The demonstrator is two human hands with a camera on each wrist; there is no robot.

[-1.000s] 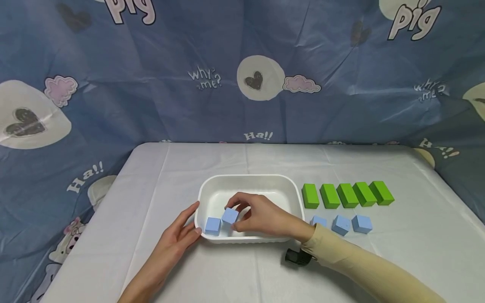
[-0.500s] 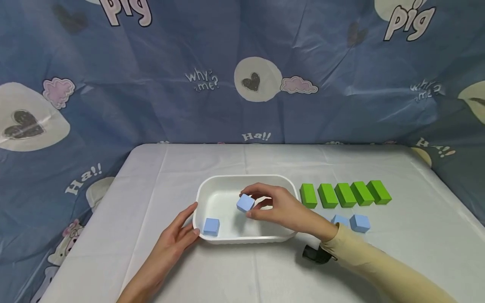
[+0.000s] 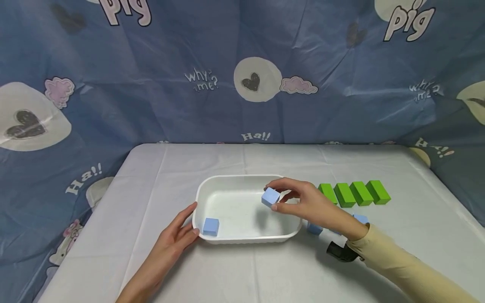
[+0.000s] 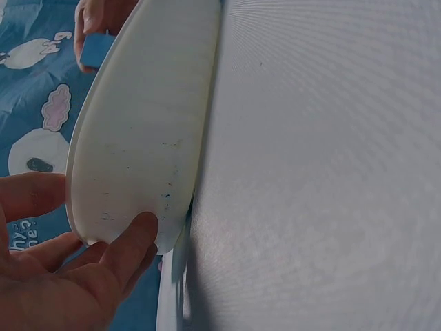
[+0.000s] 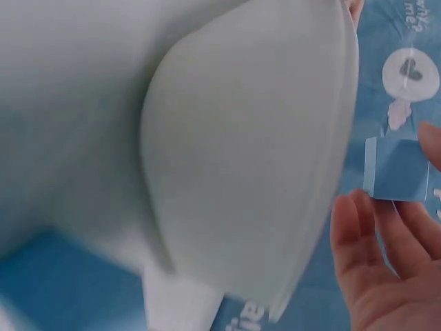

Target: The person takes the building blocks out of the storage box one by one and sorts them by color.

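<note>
My right hand (image 3: 299, 202) pinches a light blue cube (image 3: 270, 197) in its fingertips, held in the air over the right end of the white tray (image 3: 242, 240). The same cube (image 5: 400, 169) shows in the right wrist view beside the tray's wall (image 5: 241, 158). A second blue cube (image 3: 211, 226) lies in the tray's near left corner. My left hand (image 3: 178, 233) rests against the tray's left end, its thumb and fingers (image 4: 127, 245) touching the wall (image 4: 145, 131).
Three green blocks (image 3: 352, 193) show in a row right of the tray. Blue cubes (image 3: 314, 229) lie on the white table behind my right wrist, partly hidden. A patterned blue cloth (image 3: 242, 71) hangs behind the table.
My right hand lifted one blue cube from beside the other in the tray's left corner and carried it rightward and up. The left hand stayed on the tray.
</note>
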